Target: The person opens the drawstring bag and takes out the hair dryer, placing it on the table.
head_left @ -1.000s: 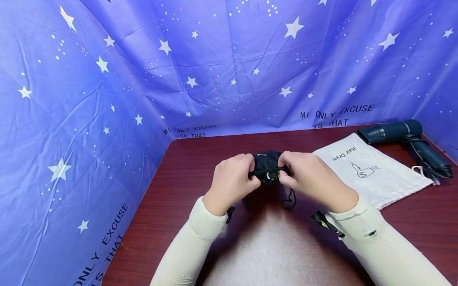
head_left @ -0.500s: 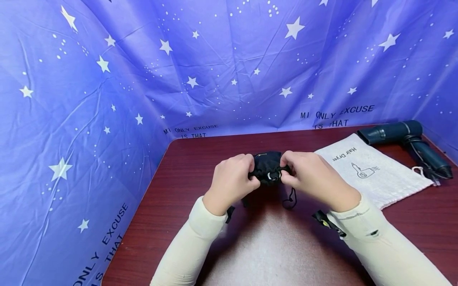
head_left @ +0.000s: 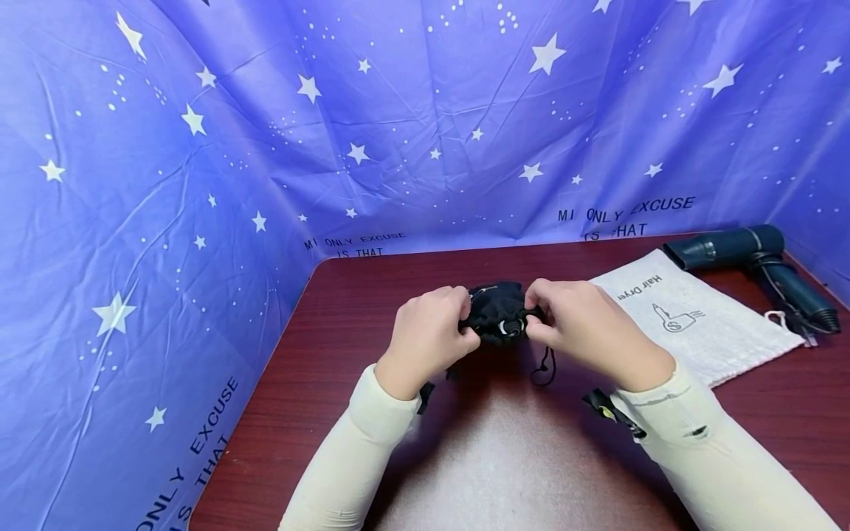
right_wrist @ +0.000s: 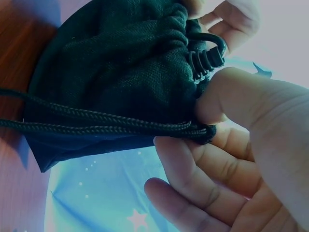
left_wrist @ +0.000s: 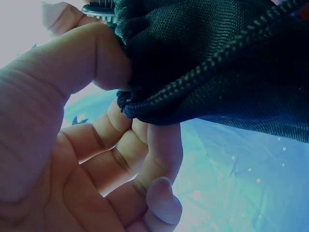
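Note:
A black drawstring pouch [head_left: 499, 301] is held up over the middle of the table, its gathered mouth toward me. My left hand [head_left: 428, 332] pinches the left edge of that mouth between thumb and fingers. At the opposite edge, my right hand [head_left: 587, 328] pinches the fabric where the braided drawstrings [right_wrist: 106, 118] come out. A bent black cable with a ribbed sleeve [right_wrist: 207, 60] pokes from the opening between the hands. Whatever else the pouch contains is hidden. Below the right hand dangles a loop of cord [head_left: 544, 372].
At the right lies a white cloth bag [head_left: 690, 317] printed "Hair Dryer". A dark hair dryer [head_left: 730, 247] with its cord rests behind it, by the table's far right corner. Blue star-printed curtain [head_left: 432, 118] encloses the dark red table [head_left: 332, 354] at the back and sides.
The right hand has shifted slightly right and the left slightly left, so the pouch's mouth is stretched a little wider. More of the cable end shows between them.

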`<move>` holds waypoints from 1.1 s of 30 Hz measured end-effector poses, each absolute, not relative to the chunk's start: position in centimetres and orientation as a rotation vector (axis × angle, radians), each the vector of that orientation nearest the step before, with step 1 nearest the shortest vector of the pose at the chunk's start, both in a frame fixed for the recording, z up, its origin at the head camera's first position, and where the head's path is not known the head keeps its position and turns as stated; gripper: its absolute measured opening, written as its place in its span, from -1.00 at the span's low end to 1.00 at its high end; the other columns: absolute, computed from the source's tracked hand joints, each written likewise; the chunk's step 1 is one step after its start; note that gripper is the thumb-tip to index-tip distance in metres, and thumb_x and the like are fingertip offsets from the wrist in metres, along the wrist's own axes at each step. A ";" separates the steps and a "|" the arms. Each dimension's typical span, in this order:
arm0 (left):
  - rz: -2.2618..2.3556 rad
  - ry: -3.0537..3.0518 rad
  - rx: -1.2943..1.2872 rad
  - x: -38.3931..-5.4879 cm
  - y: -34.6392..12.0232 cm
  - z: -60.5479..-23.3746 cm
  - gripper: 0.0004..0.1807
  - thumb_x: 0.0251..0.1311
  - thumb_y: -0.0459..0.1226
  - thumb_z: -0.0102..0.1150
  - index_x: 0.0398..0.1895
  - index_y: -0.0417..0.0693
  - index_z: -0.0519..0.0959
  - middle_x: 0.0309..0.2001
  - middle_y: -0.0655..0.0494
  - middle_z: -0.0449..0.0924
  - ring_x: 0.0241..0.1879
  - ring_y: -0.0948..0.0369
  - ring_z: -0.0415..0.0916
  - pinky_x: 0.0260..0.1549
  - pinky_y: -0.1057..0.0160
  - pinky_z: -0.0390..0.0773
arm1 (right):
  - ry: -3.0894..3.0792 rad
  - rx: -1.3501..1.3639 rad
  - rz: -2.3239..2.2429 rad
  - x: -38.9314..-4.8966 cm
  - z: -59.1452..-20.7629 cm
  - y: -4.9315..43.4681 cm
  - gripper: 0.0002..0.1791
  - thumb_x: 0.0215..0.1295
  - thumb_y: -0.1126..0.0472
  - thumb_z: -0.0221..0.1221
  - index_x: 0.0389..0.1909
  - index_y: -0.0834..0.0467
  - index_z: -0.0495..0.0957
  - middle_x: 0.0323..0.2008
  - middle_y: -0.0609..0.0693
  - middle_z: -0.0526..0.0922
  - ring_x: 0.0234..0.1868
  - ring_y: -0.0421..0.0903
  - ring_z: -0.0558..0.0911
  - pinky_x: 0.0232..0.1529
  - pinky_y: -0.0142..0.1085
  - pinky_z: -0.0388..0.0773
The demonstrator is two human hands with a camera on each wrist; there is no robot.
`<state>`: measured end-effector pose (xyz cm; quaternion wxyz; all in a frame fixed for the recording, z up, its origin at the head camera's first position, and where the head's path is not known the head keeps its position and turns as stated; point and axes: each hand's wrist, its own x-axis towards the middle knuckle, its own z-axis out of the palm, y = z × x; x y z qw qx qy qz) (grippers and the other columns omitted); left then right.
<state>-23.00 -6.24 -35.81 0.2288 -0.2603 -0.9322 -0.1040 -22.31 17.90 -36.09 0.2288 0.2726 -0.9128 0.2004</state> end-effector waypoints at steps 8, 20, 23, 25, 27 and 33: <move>-0.294 -2.565 -0.728 -23.1 -6.0 -35.6 -0.76 -0.17 -0.29 0.28 -0.53 0.13 0.38 -0.57 0.30 0.35 -0.63 0.27 0.30 -0.72 0.30 0.24 | -2.536 0.736 0.548 -22.2 -35.6 18.5 -0.82 0.05 0.26 0.35 -0.30 0.06 0.61 -0.59 -0.19 0.50 -0.57 -0.27 0.38 -0.49 -0.31 0.37; -0.319 -2.603 -0.718 -22.5 -6.5 -35.8 -0.76 -0.16 -0.29 0.31 -0.53 0.13 0.39 -0.57 0.30 0.34 -0.64 0.26 0.27 -0.73 0.30 0.22 | -2.558 0.727 0.549 -22.2 -35.9 18.3 -0.81 0.03 0.25 0.38 -0.32 0.05 0.60 -0.61 -0.20 0.47 -0.58 -0.27 0.39 -0.48 -0.31 0.38; -0.311 -2.596 -0.713 -22.6 -6.5 -35.8 -0.76 -0.17 -0.29 0.31 -0.52 0.13 0.41 -0.57 0.32 0.34 -0.64 0.26 0.28 -0.72 0.30 0.23 | -2.562 0.725 0.549 -22.2 -35.9 18.4 -0.81 0.03 0.25 0.38 -0.33 0.04 0.60 -0.61 -0.20 0.47 -0.57 -0.26 0.39 -0.47 -0.31 0.38; -0.309 -2.596 -0.715 -22.6 -6.5 -35.8 -0.76 -0.18 -0.29 0.30 -0.53 0.13 0.40 -0.58 0.31 0.34 -0.64 0.25 0.27 -0.73 0.30 0.22 | -2.564 0.725 0.550 -22.2 -36.0 18.5 -0.82 0.03 0.25 0.37 -0.33 0.04 0.60 -0.61 -0.20 0.47 -0.57 -0.26 0.39 -0.48 -0.31 0.37; -0.311 -2.596 -0.717 -22.6 -6.5 -35.9 -0.75 -0.18 -0.28 0.30 -0.54 0.14 0.39 -0.58 0.30 0.33 -0.64 0.25 0.27 -0.73 0.29 0.22 | -2.564 0.725 0.548 -22.2 -36.0 18.5 -0.83 0.03 0.25 0.36 -0.34 0.04 0.60 -0.61 -0.20 0.47 -0.57 -0.26 0.38 -0.48 -0.31 0.37; -0.311 -2.602 -0.705 -22.7 -6.6 -35.7 -0.73 -0.17 -0.27 0.32 -0.54 0.15 0.37 -0.57 0.30 0.34 -0.63 0.25 0.30 -0.71 0.27 0.26 | -2.567 0.718 0.554 -22.3 -35.8 18.6 -0.83 0.03 0.26 0.35 -0.35 0.03 0.60 -0.62 -0.21 0.47 -0.58 -0.26 0.38 -0.48 -0.31 0.36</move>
